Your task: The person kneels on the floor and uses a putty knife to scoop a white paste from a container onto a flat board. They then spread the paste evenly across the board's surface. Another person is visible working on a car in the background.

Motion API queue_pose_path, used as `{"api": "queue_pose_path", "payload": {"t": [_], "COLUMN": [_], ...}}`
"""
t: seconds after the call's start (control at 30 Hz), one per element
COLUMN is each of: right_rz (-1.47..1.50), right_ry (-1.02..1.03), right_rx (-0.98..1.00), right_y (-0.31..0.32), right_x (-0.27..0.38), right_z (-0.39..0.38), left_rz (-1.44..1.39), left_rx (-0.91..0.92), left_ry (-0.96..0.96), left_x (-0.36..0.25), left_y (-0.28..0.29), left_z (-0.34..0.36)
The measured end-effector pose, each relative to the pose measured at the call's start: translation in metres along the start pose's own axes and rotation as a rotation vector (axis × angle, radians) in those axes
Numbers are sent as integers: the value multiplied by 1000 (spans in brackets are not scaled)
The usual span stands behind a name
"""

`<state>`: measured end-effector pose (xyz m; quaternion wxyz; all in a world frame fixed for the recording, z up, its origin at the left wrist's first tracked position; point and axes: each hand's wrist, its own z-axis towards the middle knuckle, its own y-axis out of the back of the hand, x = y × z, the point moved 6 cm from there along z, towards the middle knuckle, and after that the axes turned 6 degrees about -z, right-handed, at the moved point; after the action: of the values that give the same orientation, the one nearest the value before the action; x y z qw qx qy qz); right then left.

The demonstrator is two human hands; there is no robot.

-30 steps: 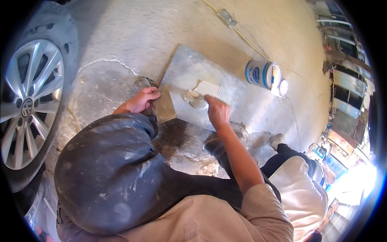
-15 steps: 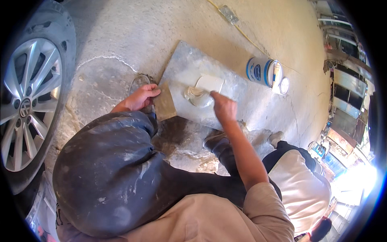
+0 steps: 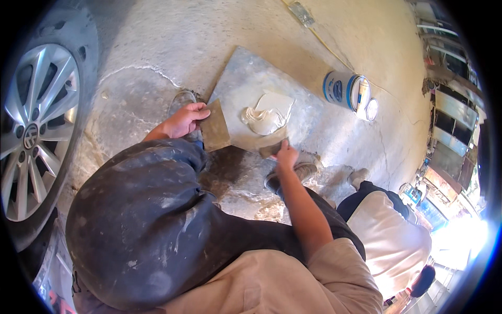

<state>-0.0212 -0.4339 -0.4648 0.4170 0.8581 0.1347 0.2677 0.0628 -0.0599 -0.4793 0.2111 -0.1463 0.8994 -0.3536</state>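
Observation:
A grey flat board (image 3: 244, 73) lies on the floor in front of me, bearing a cream-coloured mound of putty (image 3: 265, 118) with ridged smears. Pinched in my left hand (image 3: 184, 121) is a thin, flat brownish-grey spreader (image 3: 215, 130), held by its upper left edge over the board's left corner. My right hand (image 3: 286, 156) is closed on a second, darker flat spreader (image 3: 270, 150) at the board's near edge, just below the putty. That spreader is partly hidden by the fingers.
At the board's right is a blue-and-white can (image 3: 337, 88) with a pale stick-like thing across its top. A yellow cable (image 3: 327, 46) with a grey box (image 3: 301, 14) runs behind. A car wheel (image 3: 39, 125) stands at left. Another person (image 3: 389, 230) crouches at right.
My right hand has drawn back from the putty toward the near edge of the board, and its spreader now shows. The putty has changed shape. My left hand stays on its spreader.

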Motion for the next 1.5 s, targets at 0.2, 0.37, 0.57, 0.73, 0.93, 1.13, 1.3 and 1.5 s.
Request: {"api": "queue_pose_path", "payload": {"t": [0.2,0.37,0.57,0.73,0.93,1.13,1.3,1.5], "right_rz": [539,689,-260,-391,-550,-577,-635,-580], "right_ry": [-446,-273,453,903,1238,1270,1201,1234], "right_rx": [-80,-157,-394,-375,-325,-267,-333,-197], "right_y": [-52,-39,48,23,-24,24,9,-13], "right_x": [24,66,153,178,147,174,201,146], "right_z": [-19,34,0,-16,-63,-53,-15,-68], "left_rz": [-30,-43,-28,-43,-64,-71,-28,-59], "left_rx": [32,61,44,83,75,41,42,41], "left_ry": [-17,5,6,3,-21,-3,0,-16], "left_x": [5,1,2,1,8,2,-1,2], "left_y": [6,-4,3,-4,11,1,-7,3], "left_z": [5,3,6,6,13,3,3,7]}}
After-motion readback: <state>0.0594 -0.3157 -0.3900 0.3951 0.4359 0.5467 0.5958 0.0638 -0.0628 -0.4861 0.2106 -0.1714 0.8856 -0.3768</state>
